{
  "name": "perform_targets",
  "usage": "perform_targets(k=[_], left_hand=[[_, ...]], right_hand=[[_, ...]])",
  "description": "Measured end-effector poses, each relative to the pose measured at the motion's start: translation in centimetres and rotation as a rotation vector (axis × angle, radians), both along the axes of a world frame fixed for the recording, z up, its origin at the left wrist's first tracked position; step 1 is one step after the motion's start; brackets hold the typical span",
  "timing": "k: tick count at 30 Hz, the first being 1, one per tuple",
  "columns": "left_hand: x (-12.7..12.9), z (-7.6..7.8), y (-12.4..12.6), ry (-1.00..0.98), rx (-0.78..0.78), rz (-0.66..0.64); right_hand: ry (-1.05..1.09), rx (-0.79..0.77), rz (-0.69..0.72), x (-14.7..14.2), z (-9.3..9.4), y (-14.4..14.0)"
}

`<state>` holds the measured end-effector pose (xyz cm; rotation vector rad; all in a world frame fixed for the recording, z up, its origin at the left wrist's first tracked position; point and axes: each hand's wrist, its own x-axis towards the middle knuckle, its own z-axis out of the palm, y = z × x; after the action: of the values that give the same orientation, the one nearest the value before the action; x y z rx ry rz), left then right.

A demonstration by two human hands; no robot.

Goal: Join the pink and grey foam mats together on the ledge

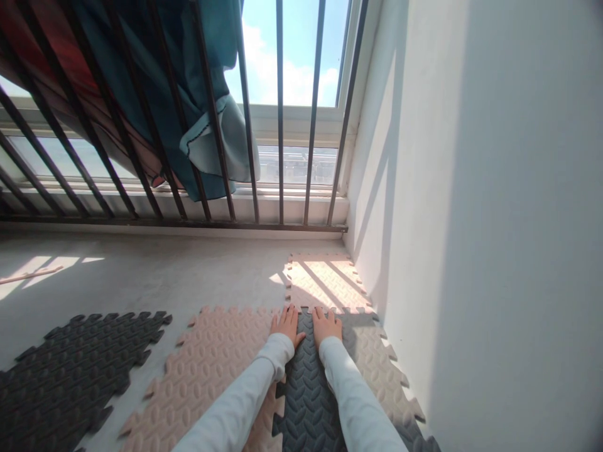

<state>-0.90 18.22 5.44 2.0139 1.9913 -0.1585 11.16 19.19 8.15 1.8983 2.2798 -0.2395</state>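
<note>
Left hand (286, 325) and right hand (326, 326) flat at the far edge of the dark mat (308, 402).
Fingers of both straight, slightly parted, gripping nothing. Left hand lies about the seam with the left pink mat (221, 358); right hand rests on the dark mat. Black mat (89, 358) lies apart, farther left. Ahead, the far pink mat (325, 282) meets the dark mat; locking under the hands cannot be seen. Beyond: railing (282, 226), then cloth (233, 132) hanging before the window (296, 69).

The bottom edge crops the mat (311, 402) between sleeves (240, 397).
</note>
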Motion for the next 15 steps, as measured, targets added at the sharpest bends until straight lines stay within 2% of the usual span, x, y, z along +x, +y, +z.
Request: perform_targets(k=[9, 15], left_hand=[[-0.17, 0.04, 0.58, -0.009, -0.012, -0.028], [-0.52, 0.85, 0.89, -0.024, -0.034, -0.061]], right_hand=[[-0.008, 0.015, -0.029, -0.63, -0.72, -0.2], [-0.025, 0.012, -0.038, -0.82, -1.0, 0.25]])
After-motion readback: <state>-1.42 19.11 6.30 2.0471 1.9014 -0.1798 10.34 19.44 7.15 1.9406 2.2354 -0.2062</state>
